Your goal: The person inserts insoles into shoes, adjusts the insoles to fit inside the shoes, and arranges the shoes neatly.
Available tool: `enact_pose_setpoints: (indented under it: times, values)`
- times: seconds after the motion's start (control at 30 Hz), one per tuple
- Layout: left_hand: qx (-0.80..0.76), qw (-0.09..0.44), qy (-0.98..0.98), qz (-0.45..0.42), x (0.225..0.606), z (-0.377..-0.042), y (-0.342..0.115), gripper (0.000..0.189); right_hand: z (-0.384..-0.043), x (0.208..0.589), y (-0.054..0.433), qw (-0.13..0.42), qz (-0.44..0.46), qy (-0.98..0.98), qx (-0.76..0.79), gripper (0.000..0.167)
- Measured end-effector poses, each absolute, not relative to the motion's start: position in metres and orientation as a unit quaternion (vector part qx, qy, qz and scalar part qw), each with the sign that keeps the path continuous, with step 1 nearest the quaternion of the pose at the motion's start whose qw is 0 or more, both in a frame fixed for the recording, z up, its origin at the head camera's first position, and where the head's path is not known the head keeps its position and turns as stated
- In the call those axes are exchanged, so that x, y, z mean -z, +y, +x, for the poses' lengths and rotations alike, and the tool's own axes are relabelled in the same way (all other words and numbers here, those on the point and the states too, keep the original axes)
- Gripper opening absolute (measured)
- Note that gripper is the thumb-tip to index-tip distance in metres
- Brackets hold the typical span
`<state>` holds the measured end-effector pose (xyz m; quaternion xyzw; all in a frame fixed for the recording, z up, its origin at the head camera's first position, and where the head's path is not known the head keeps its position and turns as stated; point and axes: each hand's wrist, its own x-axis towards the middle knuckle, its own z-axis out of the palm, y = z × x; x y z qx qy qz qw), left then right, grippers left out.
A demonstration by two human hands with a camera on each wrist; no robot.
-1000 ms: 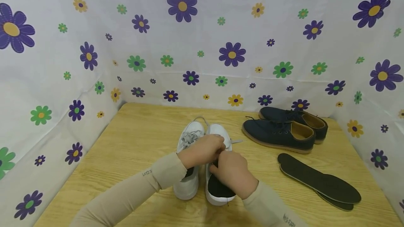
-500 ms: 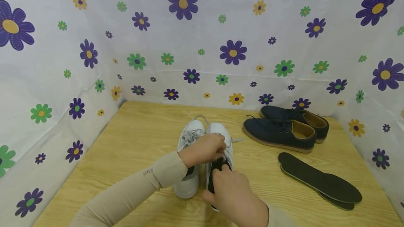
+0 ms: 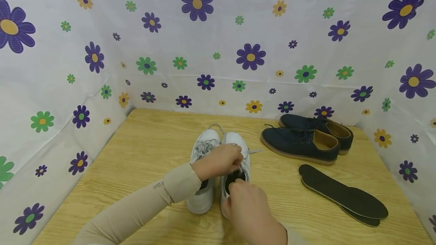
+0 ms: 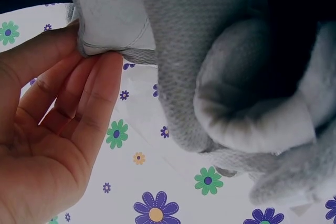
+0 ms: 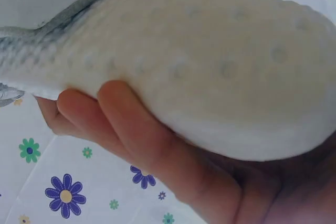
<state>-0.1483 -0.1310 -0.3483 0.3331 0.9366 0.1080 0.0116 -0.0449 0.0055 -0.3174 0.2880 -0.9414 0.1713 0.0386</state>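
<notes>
Two white sneakers stand side by side with their toes pointing away: the left sneaker (image 3: pixel 200 201) and the right sneaker (image 3: pixel 233 138). My left hand (image 3: pixel 219 160) reaches across to the right sneaker and pinches the edge of its tongue (image 4: pixel 109 11). At that shoe's heel end, my right hand (image 3: pixel 250 207) covers much of the opening. The right wrist view shows its fingers curled against the edge of an insole (image 5: pixel 236 72), whose cream, dimpled underside faces the camera. Dark lining shows inside the opening; the back of the heel is mostly hidden.
A pair of dark navy lace-up shoes (image 3: pixel 299 144) stands at the back right. Nearer, two dark insoles (image 3: pixel 344 196) lie overlapping on the wooden table (image 3: pixel 153 143). A loose grey lace (image 3: pixel 257 151) sticks out right of the sneakers. Flower-printed cloth (image 3: pixel 218 29) surrounds the table.
My right hand has drawn back toward me along the right sneaker. The black insole top that showed over its heel is now hidden, and more of the opening shows. My left hand stays put.
</notes>
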Motion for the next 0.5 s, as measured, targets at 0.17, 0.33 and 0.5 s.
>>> enact_pose_setpoints:
  times: [0.17, 0.33, 0.5]
  values:
    - [-0.109, 0.008, 0.935, 0.338, 0.347, -0.149, -0.131, 0.035, -0.050, 0.318, 0.005, 0.056, 0.281, -0.941, -0.183, 0.029]
    - [-0.108, 0.006, 0.935, 0.339, 0.348, -0.150, -0.132, 0.035, -0.056, 0.319, 0.003, 0.059, 0.261, -0.942, -0.201, 0.029]
    - [-0.116, 0.012, 0.934, 0.339, 0.348, -0.149, -0.132, 0.034, -0.061, 0.322, 0.000, 0.048, 0.249, -0.946, -0.205, 0.026]
